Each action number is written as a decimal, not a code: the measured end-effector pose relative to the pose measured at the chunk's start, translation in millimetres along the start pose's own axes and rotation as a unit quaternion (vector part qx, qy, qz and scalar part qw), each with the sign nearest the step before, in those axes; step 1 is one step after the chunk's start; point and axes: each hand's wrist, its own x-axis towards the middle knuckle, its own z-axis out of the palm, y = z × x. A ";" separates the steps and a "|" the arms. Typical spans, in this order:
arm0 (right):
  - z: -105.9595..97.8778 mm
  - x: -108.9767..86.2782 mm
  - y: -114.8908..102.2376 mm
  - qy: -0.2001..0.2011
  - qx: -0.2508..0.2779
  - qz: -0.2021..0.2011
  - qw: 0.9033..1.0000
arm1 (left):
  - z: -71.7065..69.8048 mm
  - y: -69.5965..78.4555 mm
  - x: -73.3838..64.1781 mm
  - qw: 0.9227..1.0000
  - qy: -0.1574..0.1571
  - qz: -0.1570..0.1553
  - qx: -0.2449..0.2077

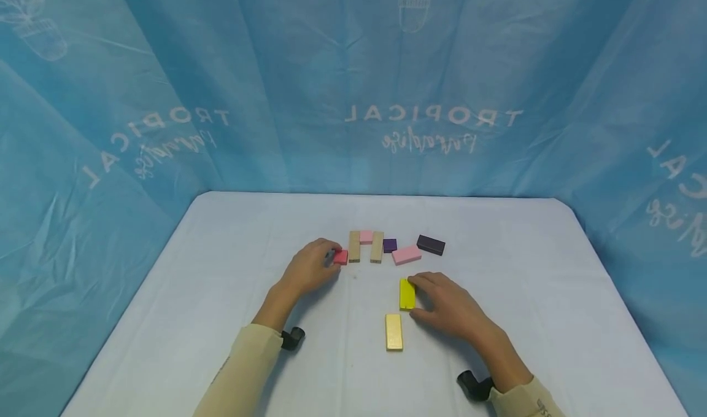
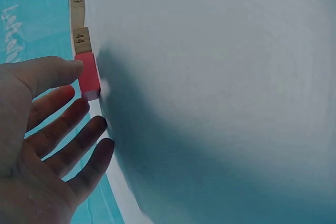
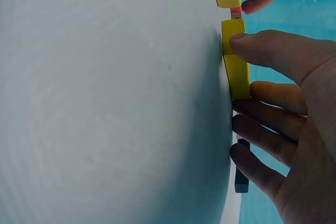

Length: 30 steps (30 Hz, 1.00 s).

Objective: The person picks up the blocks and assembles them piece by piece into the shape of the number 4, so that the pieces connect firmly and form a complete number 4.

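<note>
My left hand (image 1: 313, 266) holds a red block (image 1: 340, 257) between thumb and fingers, at the left end of a row of blocks. In the left wrist view its thumb lies against the red block (image 2: 88, 74), which adjoins a wooden block (image 2: 82, 40) numbered 44. My right hand (image 1: 450, 305) grips a bright yellow block (image 1: 407, 295) lying flat on the table, index finger at the far end and thumb at the near end. Just nearer me lies a gold block (image 1: 394, 332). The right wrist view shows the thumb on the yellow block (image 3: 239, 74).
Two wooden blocks, the left one (image 1: 355, 247) and the right one (image 1: 377, 247), flank a pink block (image 1: 366, 237). To their right lie a dark purple block (image 1: 390, 245), another pink block (image 1: 406, 255) and a black block (image 1: 431, 245). A blue curtain (image 1: 353, 67) surrounds the white table (image 1: 497, 233).
</note>
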 end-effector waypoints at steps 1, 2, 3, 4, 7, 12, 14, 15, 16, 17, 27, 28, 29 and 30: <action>0.2 -0.1 -0.3 0.000 0.001 0.000 1.000 | -0.1 -0.3 0.0 1.000 0.000 -0.001 0.002; 0.4 -0.3 -0.7 0.001 0.002 0.000 1.000 | 0.2 -0.8 0.3 1.000 -0.001 -0.003 0.004; 0.4 -0.3 -0.9 0.001 0.001 0.001 1.000 | 0.5 -1.1 0.6 1.000 -0.003 -0.004 0.008; 0.5 -0.6 -1.1 0.002 0.002 0.000 1.000 | 0.9 -1.4 0.8 1.000 -0.004 -0.006 0.011; 0.3 -1.8 -1.2 0.004 -0.004 0.005 1.000 | 2.1 -1.4 2.1 1.000 -0.013 0.001 0.017; -0.8 -2.7 -2.6 0.001 0.000 0.011 1.000 | 2.1 -1.8 4.3 0.999 -0.013 0.013 0.030; -1.9 -1.8 -3.6 0.001 0.002 0.008 1.000 | 1.1 -2.4 5.1 0.999 -0.009 0.010 0.034; -1.8 -2.0 -3.7 0.001 0.002 0.008 1.000 | 1.2 -2.7 5.3 0.999 -0.009 0.010 0.035; -1.2 -1.8 -3.7 0.001 0.001 0.008 1.000 | 1.5 -3.2 5.3 0.999 -0.010 0.009 0.035; -0.7 -1.6 -3.5 0.000 -0.002 0.008 1.000 | 1.9 -3.7 5.3 0.999 -0.011 0.009 0.034; -3.0 -0.7 0.1 -0.007 -0.011 -0.006 1.000 | 5.3 -6.9 6.7 1.000 -0.004 0.009 0.029; -3.3 -0.7 0.2 -0.008 -0.009 -0.007 1.000 | 5.9 -7.3 6.8 1.000 -0.004 0.008 0.029; -3.4 -0.7 0.3 -0.008 -0.006 -0.007 1.000 | 6.5 -7.7 6.9 1.000 -0.004 0.007 0.030; -2.9 -0.6 0.7 -0.007 -0.005 -0.008 1.000 | 6.9 -8.0 7.0 0.999 -0.005 0.005 0.031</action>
